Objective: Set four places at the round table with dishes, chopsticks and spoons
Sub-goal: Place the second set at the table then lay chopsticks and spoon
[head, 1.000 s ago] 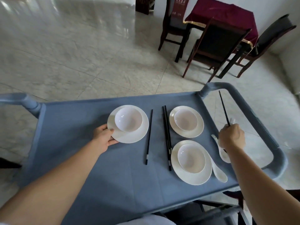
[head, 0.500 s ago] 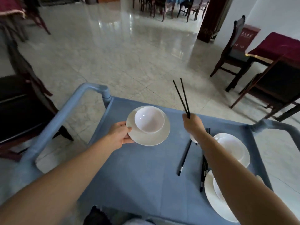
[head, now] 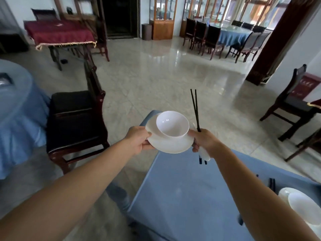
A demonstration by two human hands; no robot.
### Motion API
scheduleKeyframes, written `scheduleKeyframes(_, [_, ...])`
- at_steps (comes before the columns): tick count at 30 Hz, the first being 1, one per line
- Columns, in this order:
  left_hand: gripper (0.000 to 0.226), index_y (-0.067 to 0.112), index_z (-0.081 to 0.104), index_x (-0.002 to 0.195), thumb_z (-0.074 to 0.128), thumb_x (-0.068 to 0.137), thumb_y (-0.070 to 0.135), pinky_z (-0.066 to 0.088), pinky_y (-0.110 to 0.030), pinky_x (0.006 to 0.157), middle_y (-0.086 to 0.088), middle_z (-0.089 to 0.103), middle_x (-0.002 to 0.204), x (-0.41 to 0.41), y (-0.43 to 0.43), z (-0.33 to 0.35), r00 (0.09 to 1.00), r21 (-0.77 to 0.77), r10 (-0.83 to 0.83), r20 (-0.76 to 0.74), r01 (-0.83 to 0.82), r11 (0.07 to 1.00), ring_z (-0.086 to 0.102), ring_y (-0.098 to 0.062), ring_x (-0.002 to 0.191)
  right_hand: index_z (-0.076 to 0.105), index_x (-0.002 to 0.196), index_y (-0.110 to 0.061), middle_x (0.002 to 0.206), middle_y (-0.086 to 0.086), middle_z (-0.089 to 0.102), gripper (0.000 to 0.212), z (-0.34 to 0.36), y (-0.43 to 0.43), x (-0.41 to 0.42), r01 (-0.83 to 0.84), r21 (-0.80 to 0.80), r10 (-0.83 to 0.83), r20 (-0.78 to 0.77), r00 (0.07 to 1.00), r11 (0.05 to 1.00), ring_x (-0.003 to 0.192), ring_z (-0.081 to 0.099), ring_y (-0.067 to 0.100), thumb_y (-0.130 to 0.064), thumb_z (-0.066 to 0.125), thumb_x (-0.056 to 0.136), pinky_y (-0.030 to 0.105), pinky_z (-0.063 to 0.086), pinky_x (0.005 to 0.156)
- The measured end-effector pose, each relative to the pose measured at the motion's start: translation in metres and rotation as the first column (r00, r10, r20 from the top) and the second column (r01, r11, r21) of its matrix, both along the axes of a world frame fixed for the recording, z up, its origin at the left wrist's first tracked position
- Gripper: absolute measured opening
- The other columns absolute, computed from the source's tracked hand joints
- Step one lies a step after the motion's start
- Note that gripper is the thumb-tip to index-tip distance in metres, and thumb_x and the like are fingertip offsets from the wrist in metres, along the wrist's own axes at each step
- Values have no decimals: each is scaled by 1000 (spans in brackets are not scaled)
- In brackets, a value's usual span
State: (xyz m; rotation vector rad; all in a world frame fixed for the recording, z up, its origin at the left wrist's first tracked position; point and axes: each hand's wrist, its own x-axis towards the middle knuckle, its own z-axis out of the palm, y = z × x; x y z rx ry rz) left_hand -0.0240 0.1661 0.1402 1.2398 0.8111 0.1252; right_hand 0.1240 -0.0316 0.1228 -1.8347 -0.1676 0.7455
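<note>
My left hand (head: pixel 139 140) grips the left rim of a white plate (head: pixel 169 145) that carries a white bowl (head: pixel 172 124), lifted above the cart's far left corner. My right hand (head: pixel 204 140) holds a pair of black chopsticks (head: pixel 195 108) pointing up, together with a white spoon (head: pixel 204 154) whose end sticks out below the fist; its fingers also touch the plate's right rim. The round table with a blue cloth (head: pixel 15 108) lies at the left edge.
The blue cart (head: pixel 182 193) fills the lower right, with another plate and bowl (head: pixel 302 204) and black chopsticks (head: pixel 271 184) on it. A dark wooden chair (head: pixel 76 117) stands between the cart and the round table. Further tables and chairs stand around the tiled floor.
The plate with the bowl has risen off the cart and both hands have come together at it. The view has swung left, towards the round table.
</note>
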Motion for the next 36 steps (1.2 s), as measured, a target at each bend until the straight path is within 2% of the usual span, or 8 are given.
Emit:
scheduleKeyframes(10, [19,11,63,84,53,91,-2,62,-42,55,-14,72,81,-120,170,23,988,-13,136,68,-136,991,74,-24,60,49,82,-7,51,6,35,24,8,193,-88,-150,141,171,-145,975,978,38,36,17,-21,62,97,25,34,37])
scheduleKeyframes(14, [22,14,63,93,47,92,-2,61,-41,58,-15,68,97,-162,236,13,973,-31,231,13,-230,973,72,-31,79,49,81,-6,48,6,34,24,-1,276,-113,-240,156,268,-194,944,958,38,34,17,-19,63,96,24,31,39])
scheduleKeyframes(18, [28,7,58,116,50,91,2,62,-50,66,-17,64,107,-185,292,-2,944,-111,330,-14,-329,938,69,-36,87,58,93,-2,54,7,41,23,-18,348,-117,-357,111,373,-236,897,928,43,35,16,-22,67,93,27,33,40])
scheduleKeyframes(21, [31,6,55,121,51,91,3,60,-60,70,-18,60,114,-191,335,-12,918,-159,395,-20,-393,906,67,-40,93,62,101,3,58,9,43,31,-32,406,-109,-421,101,432,-259,864,902,47,35,17,-24,71,90,28,34,40])
scheduleKeyframes(24, [26,5,57,115,49,90,1,57,-65,69,-20,60,115,-192,379,-22,866,-210,499,-13,-490,846,65,-43,94,62,87,-1,54,9,42,27,-32,471,-98,-521,69,521,-231,821,851,44,36,19,-25,74,87,29,35,41])
scheduleKeyframes(26, [32,5,54,121,47,90,1,59,-62,69,-20,61,114,-198,406,-26,834,-224,551,-31,-543,809,67,-40,92,55,74,-6,49,8,40,27,-28,516,-100,-589,28,582,-202,788,808,41,36,19,-23,72,88,29,34,42])
scheduleKeyframes(29, [43,5,47,132,45,89,1,61,-52,62,-20,62,120,-208,451,-32,794,-228,605,-65,-602,765,69,-38,92,54,79,-4,47,8,40,25,-25,579,-107,-646,25,638,-186,747,763,40,38,19,-20,66,93,30,36,44])
scheduleKeyframes(36, [35,7,50,128,44,94,6,60,-46,55,-17,65,112,-214,592,-55,739,-198,666,-102,-671,714,70,-35,87,49,63,-9,45,8,39,36,-42,737,-111,-740,0,730,-158,664,673,41,38,19,-20,67,91,29,36,46])
